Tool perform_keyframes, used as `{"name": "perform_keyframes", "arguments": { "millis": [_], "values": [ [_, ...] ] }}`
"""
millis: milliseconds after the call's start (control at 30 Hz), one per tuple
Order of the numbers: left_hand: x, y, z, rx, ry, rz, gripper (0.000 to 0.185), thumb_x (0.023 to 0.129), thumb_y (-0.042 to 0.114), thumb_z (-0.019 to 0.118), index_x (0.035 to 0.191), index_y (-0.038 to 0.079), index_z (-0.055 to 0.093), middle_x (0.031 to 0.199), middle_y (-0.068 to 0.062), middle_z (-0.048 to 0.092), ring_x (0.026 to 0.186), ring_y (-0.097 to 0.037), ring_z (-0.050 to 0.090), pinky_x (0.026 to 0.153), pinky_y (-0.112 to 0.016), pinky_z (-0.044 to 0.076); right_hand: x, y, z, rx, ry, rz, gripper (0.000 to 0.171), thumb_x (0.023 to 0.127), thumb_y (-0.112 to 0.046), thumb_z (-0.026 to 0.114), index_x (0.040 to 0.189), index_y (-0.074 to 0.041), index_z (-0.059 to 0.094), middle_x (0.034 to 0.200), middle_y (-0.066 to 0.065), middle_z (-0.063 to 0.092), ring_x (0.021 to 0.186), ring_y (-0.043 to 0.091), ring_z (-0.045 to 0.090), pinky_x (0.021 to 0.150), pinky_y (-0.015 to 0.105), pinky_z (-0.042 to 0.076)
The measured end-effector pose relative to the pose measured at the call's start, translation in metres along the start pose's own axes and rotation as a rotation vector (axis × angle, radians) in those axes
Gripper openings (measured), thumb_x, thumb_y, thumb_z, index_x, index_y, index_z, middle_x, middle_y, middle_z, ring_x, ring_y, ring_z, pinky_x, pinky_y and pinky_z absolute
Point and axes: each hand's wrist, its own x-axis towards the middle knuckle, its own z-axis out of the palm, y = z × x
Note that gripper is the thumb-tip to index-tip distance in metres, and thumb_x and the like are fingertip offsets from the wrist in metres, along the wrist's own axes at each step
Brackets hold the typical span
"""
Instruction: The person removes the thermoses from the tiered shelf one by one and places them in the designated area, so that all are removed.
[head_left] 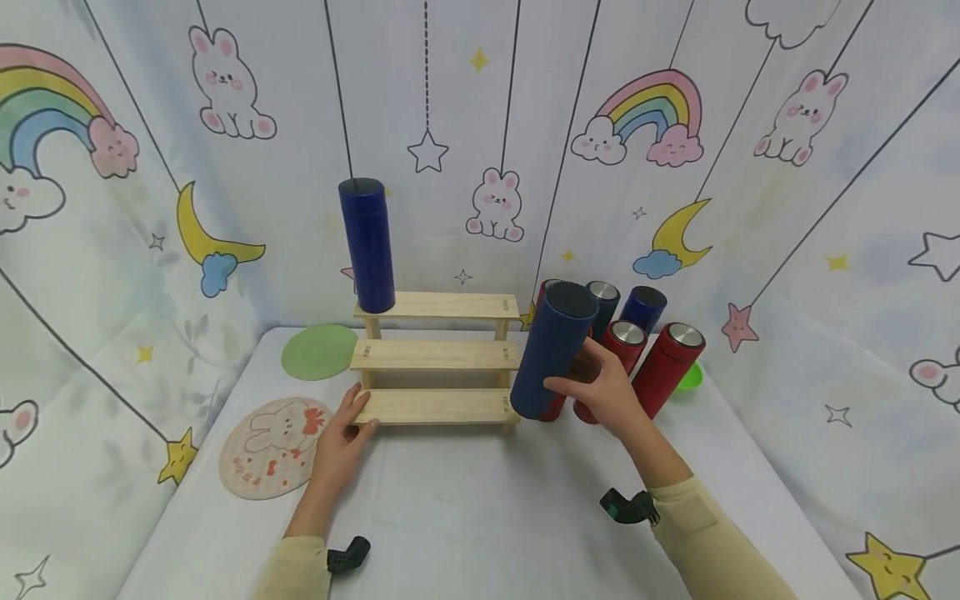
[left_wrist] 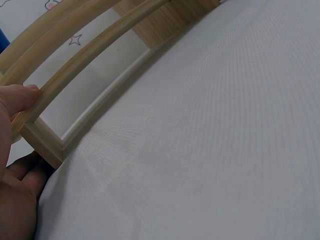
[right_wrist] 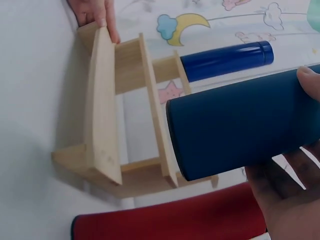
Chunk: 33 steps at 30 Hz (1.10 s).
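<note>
My right hand (head_left: 606, 390) grips a dark blue thermos flask (head_left: 553, 354), thumb on one side and fingers on the other. It is held tilted, just right of a three-step wooden rack (head_left: 435, 406); in the right wrist view its base points towards the shelves. Around the left end of the lowest shelf my left hand (head_left: 341, 442) holds the rack, the thumb (left_wrist: 22, 97) on the shelf's edge in the left wrist view. A brighter blue thermos flask (head_left: 367, 246) stands on the left end of the top shelf.
Behind the right hand stand several more flasks, among them a red one (head_left: 670, 367), another red one (head_left: 627, 340) and a blue one (head_left: 645, 307). A bright green item (head_left: 691, 377) shows beside them. A green round mat (head_left: 318, 352) and a rabbit-print mat (head_left: 255, 467) lie left.
</note>
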Motion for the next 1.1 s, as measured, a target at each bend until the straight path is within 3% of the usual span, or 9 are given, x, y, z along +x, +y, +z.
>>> {"name": "perform_keyframes", "arguments": {
  "millis": [500,833,1100],
  "values": [
    [0.002,0.001,-0.002,0.015,-0.008,-0.003,0.059,0.108,0.01,0.07,0.161,-0.001,0.048,0.177,-0.014,0.026,0.161,-0.034,0.024,0.108,-0.004,0.03,-0.033,0.031,-0.013,0.016,0.017,0.042,0.072,0.094,-0.008,0.084,0.159,-0.006,0.052,0.148,0.018,0.064,0.134,0.037,0.064,0.103,0.03,0.056],
    [0.0,0.002,0.001,0.001,-0.009,0.005,0.059,0.108,0.008,0.069,0.161,-0.002,0.047,0.177,-0.016,0.025,0.161,-0.035,0.024,0.109,-0.005,0.03,-0.052,0.059,-0.021,0.01,0.024,0.075,0.068,0.093,-0.005,0.085,0.155,-0.003,0.055,0.145,0.021,0.066,0.123,0.015,0.07,0.101,0.029,0.057],
    [-0.001,0.002,0.001,-0.002,0.02,0.026,0.057,0.107,0.005,0.069,0.16,-0.003,0.049,0.176,-0.019,0.027,0.16,-0.039,0.026,0.108,-0.004,0.03,-0.06,0.076,-0.022,-0.006,0.023,0.132,0.069,0.093,-0.01,0.087,0.154,-0.002,0.056,0.143,0.022,0.066,0.128,0.032,0.068,0.1,0.027,0.056]
  ]
}}
